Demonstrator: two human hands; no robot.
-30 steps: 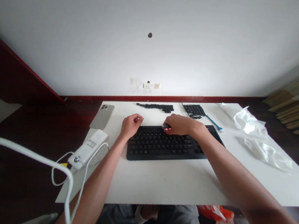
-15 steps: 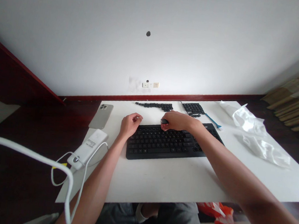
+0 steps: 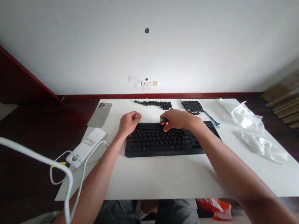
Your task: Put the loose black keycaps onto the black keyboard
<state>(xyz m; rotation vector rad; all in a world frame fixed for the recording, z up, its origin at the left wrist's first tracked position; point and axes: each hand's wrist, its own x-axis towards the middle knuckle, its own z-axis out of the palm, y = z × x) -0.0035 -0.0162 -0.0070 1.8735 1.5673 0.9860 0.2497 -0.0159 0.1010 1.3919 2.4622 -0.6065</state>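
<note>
A black keyboard (image 3: 159, 149) lies on the white table in front of me. My right hand (image 3: 178, 119) is over its upper rows, closed around a small dark object (image 3: 164, 120) whose kind I cannot make out. That hand hides part of the top rows of keys. At the keyboard's upper left corner rests my left hand (image 3: 129, 123), thumb and fingers drawn together; whatever is between them, if anything, is hidden. Loose black keycaps (image 3: 154, 103) lie in rows behind the keyboard, with another block of black keycaps (image 3: 192, 106) to their right.
A blue brush (image 3: 211, 118) lies right of the keycaps. Crumpled clear plastic bags (image 3: 265, 147) cover the table's right side. On the left are a phone (image 3: 100, 115) and a white power bank (image 3: 88, 145) with a looped cable. A thick white tube (image 3: 34, 153) crosses the lower left foreground.
The view has shifted slightly. My right hand stays over the upper keys, its fingers moved a little around the dark object. My left hand keeps its place at the corner.
</note>
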